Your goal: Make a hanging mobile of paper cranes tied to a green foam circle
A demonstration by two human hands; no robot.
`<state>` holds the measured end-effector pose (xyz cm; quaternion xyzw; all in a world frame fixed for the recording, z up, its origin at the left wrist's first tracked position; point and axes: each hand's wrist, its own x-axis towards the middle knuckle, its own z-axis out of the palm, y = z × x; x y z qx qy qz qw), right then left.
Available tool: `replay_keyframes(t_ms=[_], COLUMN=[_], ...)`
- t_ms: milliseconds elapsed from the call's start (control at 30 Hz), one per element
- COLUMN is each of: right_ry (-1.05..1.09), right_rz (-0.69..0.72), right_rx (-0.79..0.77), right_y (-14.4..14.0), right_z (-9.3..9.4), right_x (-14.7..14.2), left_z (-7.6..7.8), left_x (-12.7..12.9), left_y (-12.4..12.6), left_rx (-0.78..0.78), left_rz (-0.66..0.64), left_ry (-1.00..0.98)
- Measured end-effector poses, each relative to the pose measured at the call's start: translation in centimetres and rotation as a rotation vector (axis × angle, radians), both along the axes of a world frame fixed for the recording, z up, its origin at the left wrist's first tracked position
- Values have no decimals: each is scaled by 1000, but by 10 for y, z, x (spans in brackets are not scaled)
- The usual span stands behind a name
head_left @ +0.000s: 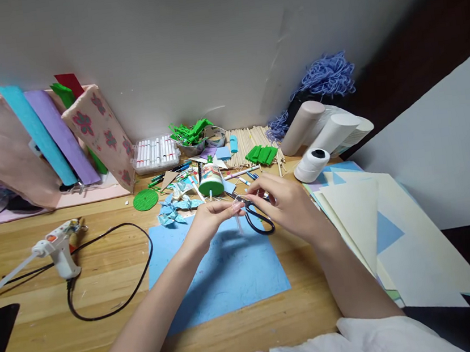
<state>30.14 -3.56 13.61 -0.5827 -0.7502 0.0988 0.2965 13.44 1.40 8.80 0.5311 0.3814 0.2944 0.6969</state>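
My left hand [212,221] and my right hand [283,204] meet over the blue sheet [219,292], fingertips pinched close together. What they pinch is too small to make out; a thin, pale, see-through strip [239,224] hangs below the left fingertips. Scissors with black handles [272,229] lie just behind and under the right fingers. Beyond the hands is a patterned paper cup [210,172] with a green end and a pale stick. Folded blue paper pieces [171,211] lie to its left, near a green disc [145,199].
At left lies a white glue gun [61,254] with a looping black cord [151,260]. Behind are markers [155,152], green strips [190,131] in a bowl, and wooden sticks [251,135]. White rolls [335,132], thread [311,165] and paper sheets [413,268] sit at right.
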Motion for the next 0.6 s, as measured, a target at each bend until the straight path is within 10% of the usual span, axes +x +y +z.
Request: replay_keyframes(t_ms=[600], right_ry=[-145], right_rz=[32], right_rx=[125], right_y=[5], right_z=[-12], right_x=[2], left_z=[-1], left_x=[20], left_y=[-1], left_rx=[-265], left_rz=[81], left_ry=[-294])
